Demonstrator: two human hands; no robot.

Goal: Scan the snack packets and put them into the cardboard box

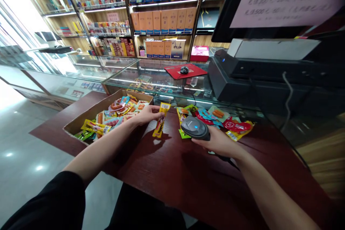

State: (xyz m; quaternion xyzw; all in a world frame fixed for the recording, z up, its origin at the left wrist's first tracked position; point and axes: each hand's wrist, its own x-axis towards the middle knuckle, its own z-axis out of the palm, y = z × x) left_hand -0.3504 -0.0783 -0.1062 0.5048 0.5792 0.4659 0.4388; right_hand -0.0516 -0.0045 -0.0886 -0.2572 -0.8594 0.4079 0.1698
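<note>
My left hand (148, 114) pinches a yellow snack packet (161, 120) by its edge, holding it upright over the dark red table. In my right hand (215, 139) is a black handheld scanner (195, 128) with a small blue light on top, its head turned to the left toward the packet. A cardboard box (78, 118) full of wrapped snacks stands to the left, beside my left hand. Behind and to the right of the scanner lies a loose pile of colourful snack packets (238, 125), partly covered by the scanner and my right hand.
Behind the table (161, 165) runs a glass display counter (151, 70) with a red mouse pad (198, 71) and a black mouse (184, 69). A monitor (229, 10) and black equipment (258, 68) stand at the right. Stocked shelves (161, 3) line the back.
</note>
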